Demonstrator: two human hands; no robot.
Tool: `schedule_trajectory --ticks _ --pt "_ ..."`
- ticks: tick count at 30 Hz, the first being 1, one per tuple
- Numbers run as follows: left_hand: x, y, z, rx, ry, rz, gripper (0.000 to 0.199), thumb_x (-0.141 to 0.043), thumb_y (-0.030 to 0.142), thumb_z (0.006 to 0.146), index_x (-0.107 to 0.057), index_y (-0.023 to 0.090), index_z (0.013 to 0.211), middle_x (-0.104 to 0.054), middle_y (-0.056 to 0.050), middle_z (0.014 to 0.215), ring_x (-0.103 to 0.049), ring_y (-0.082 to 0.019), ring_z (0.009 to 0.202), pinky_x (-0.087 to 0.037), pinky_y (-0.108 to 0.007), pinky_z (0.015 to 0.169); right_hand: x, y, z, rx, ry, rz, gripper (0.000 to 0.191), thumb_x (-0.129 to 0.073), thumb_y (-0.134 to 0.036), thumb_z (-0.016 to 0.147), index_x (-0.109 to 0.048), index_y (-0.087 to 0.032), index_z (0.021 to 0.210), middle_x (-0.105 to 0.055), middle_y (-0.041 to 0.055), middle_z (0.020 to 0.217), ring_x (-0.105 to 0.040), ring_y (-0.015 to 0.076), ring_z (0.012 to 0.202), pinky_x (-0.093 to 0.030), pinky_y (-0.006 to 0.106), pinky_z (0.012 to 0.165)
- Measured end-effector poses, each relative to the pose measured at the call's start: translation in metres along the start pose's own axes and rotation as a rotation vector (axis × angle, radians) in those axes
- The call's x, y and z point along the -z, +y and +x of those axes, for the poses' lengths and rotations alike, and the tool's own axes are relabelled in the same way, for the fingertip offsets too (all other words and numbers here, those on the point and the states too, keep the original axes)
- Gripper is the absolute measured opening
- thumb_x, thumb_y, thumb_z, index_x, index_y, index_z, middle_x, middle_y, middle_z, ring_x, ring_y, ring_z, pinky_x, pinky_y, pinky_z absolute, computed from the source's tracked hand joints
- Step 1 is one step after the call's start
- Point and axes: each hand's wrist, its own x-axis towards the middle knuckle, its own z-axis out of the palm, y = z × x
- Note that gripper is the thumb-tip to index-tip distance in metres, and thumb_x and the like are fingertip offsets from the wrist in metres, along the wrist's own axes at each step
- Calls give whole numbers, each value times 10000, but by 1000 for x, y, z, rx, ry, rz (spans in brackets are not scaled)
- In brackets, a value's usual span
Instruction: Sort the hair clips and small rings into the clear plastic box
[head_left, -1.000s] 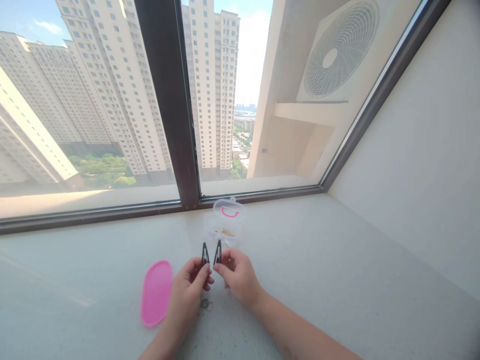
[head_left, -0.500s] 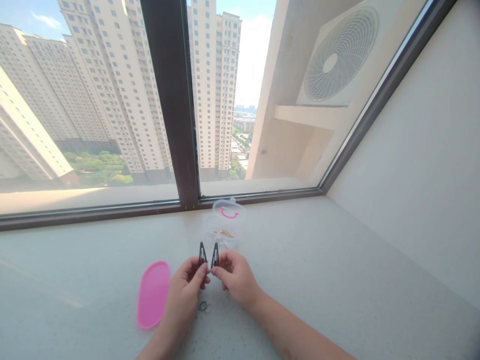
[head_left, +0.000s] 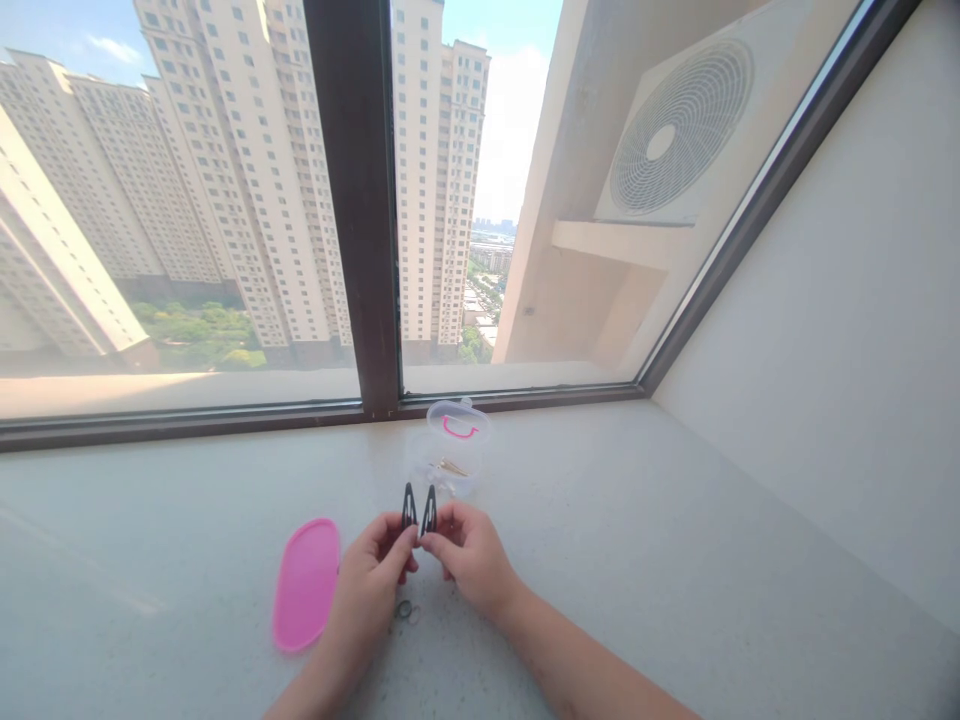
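Between thumb and fingers, my left hand (head_left: pixel 379 560) pinches a black snap hair clip (head_left: pixel 409 505), its narrow end pointing up. A matching black hair clip (head_left: pixel 430 508) stands upright in the pinch of my right hand (head_left: pixel 472 555). The two clips are side by side with a small gap at their tips; whether their lower ends touch is hidden by my fingers. Just beyond them is a clear plastic box (head_left: pixel 480 455) with its lid up and gold-coloured pieces (head_left: pixel 451 467) inside. Below my hands, a dark ring (head_left: pixel 405 608) and a paler ring (head_left: pixel 415 616) lie on the sill.
A pink oval tray (head_left: pixel 306 585) lies left of my left forearm, which covers part of its edge. The pale windowsill (head_left: pixel 637 560) ends at a dark-framed window (head_left: pixel 375 300) at the back and a white wall (head_left: pixel 840 330) on the right.
The two hair clips have come slightly closer together, the left one shifting a little to the right. Both hands keep their pinch. The view has tilted slightly.
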Motion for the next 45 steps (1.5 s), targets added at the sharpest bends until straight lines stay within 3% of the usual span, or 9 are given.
schedule_trajectory --ticks 6,12,16,45 --pt "0 1 1 -2 -9 20 237 -576 389 825 -605 167 902 -553 33 589 -491 -126 557 -385 -221 522 0 0 2 10 2 2 179 -684 -294 729 -591 -148 777 -512 -40 576 -402 75 427 -320 194 386" --pt "1 -1 0 -6 17 -15 227 -582 392 810 -593 173 867 -572 23 618 -491 -121 543 -382 -215 495 0 -1 2 81 7 19 124 -690 -227 726 -630 -135 783 -622 10 675 -546 126 611 -429 243 606" --pt "0 -4 0 -10 18 -20 217 -579 389 810 -586 176 853 -570 24 621 -488 -116 538 -382 -210 489 -1 -1 1 75 3 35 122 -686 -221 727 -643 -134 800 -656 28 707 -583 150 648 -448 266 650" --pt "1 -2 -2 -6 -19 0 205 -581 376 814 -604 172 810 -565 14 620 -495 -129 555 -380 -218 503 -2 -6 -1 73 -1 35 73 -660 -195 740 -631 -144 784 -692 37 740 -619 160 673 -460 266 659"
